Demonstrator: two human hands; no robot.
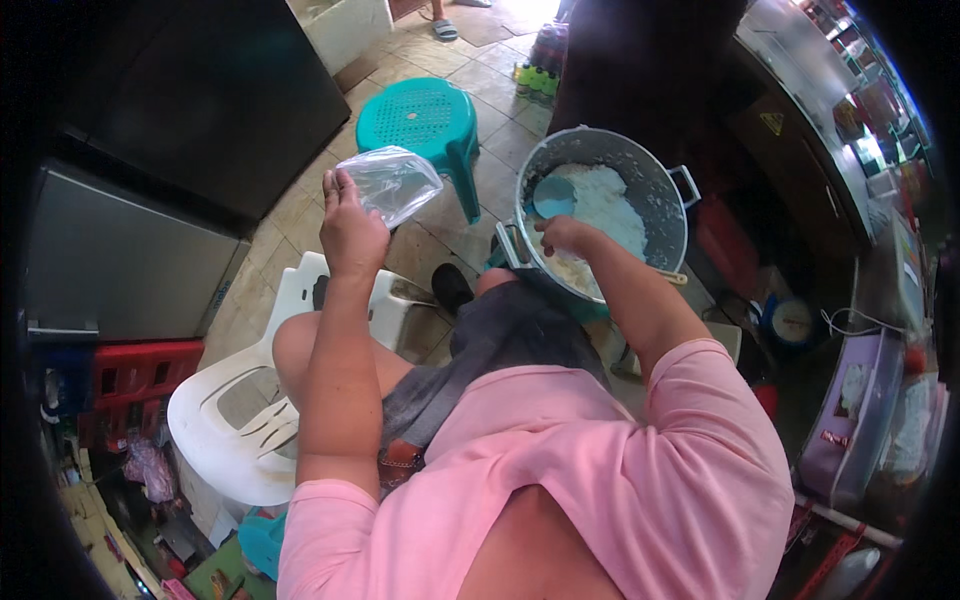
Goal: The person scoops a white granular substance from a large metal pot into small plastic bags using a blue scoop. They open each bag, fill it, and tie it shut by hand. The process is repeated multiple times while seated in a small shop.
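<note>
My left hand [354, 225] holds up a clear plastic bag [391, 184], its mouth spread wide, in front of a teal plastic stool [417, 116]. On the right stands a large metal pot [660, 217] holding a white, crumbly mass [611, 206] that looks like cooked rice. My right hand [566, 234] is inside the pot's rim, at a light blue round scoop or cup [555, 196] resting on the white mass. Its fingers are bent by the lower side of the scoop; whether they grip it is hard to tell. A pale handle [671, 278] sticks out over the pot's rim under my right forearm.
A white plastic chair [217, 427] is at my left, near a grey refrigerator [135, 262] and red crates [150, 367]. Bottles [536, 81] stand on the tiled floor ahead. Another person's foot in a sandal [445, 30] shows at the top. A dark cabinet [795, 165] flanks the pot.
</note>
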